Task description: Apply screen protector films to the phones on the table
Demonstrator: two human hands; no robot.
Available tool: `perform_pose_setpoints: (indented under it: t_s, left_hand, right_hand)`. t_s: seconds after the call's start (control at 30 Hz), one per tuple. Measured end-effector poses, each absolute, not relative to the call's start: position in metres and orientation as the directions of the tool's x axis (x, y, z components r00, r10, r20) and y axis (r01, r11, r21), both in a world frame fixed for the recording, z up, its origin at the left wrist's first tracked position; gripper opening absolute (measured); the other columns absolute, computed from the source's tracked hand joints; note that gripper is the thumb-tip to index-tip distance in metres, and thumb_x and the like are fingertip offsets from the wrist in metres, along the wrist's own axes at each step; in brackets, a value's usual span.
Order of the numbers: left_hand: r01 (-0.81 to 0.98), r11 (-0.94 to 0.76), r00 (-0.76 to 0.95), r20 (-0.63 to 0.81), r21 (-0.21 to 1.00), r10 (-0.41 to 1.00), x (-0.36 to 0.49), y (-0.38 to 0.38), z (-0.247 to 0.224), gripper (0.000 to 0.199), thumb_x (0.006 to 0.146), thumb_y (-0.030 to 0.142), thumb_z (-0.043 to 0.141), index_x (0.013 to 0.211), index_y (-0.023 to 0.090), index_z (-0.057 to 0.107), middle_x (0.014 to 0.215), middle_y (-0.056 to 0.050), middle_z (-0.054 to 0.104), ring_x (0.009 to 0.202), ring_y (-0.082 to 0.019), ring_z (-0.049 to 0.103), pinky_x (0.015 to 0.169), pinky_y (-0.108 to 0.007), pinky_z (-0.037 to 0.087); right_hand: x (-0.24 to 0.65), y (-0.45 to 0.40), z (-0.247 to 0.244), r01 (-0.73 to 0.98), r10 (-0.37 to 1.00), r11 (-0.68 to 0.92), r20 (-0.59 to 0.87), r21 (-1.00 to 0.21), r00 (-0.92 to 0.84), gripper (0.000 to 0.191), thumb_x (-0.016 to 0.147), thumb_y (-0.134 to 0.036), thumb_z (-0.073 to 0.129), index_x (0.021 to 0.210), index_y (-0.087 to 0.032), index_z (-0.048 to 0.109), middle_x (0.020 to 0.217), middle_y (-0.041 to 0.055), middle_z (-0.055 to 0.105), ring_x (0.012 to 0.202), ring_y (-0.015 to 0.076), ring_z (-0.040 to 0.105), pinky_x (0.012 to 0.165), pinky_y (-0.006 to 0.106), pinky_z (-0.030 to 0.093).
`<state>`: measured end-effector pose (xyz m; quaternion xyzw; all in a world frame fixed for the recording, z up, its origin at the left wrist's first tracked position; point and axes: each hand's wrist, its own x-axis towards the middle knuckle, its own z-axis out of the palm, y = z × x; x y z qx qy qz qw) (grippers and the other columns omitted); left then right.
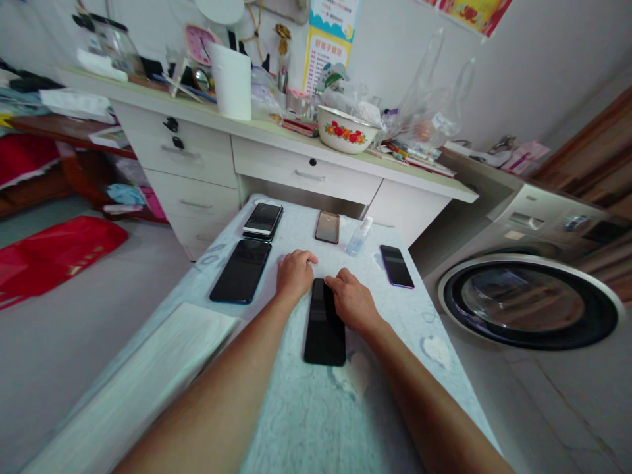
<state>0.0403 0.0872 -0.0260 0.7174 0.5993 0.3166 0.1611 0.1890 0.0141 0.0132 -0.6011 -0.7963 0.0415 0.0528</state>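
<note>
A black smartphone (324, 336) lies flat, screen up, on the cloth-covered table in front of me. My right hand (351, 299) is at its upper right corner, with curled fingers pressed against the edge there. Just beyond the phone's upper left corner, my left hand (296, 273) rests low over the cloth with its fingers bent inward. Whatever those left fingers may hold is hidden. Left of my hands lies a larger dark phone (241, 271). Behind it is a small stack of phones (263, 220), the top one white-framed.
Farther back are a brownish phone or case (327, 227) and a clear spray bottle (359, 237). A purple-edged phone (396, 266) lies on the right. A pale flat board or box (148, 388) is at left. Beyond stand a drawer desk (306, 164) and a washing machine (528, 263).
</note>
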Motion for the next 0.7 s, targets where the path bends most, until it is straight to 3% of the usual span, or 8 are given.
perform_pose_setpoints:
  t_s: [0.33, 0.7]
  left_hand:
    - [0.729, -0.211, 0.052, 0.254, 0.651, 0.966, 0.040, 0.090, -0.028, 0.029, 0.081, 0.008, 0.044, 0.089, 0.022, 0.068, 0.100, -0.002, 0.070, 0.099, -0.017, 0.063, 0.092, -0.033, 0.044]
    - [0.730, -0.216, 0.055, 0.259, 0.649, 0.964, 0.040, 0.089, -0.027, 0.028, 0.081, 0.008, 0.044, 0.088, 0.023, 0.068, 0.100, -0.002, 0.070, 0.100, -0.018, 0.062, 0.093, -0.034, 0.043]
  right_hand:
    - [0.173, 0.025, 0.014, 0.924, 0.931, 0.364, 0.035, -0.113, -0.363, 0.031, 0.097, -0.015, 0.037, 0.111, -0.025, 0.062, 0.102, 0.0057, 0.052, 0.093, 0.0194, 0.051, 0.072, 0.028, 0.039]
    - [0.181, -0.007, 0.019, 0.843, 0.861, 0.493, -0.019, -0.218, -0.508, 0.034, 0.095, -0.014, 0.040, 0.115, -0.029, 0.063, 0.100, 0.0036, 0.053, 0.087, 0.0172, 0.050, 0.072, 0.025, 0.038]
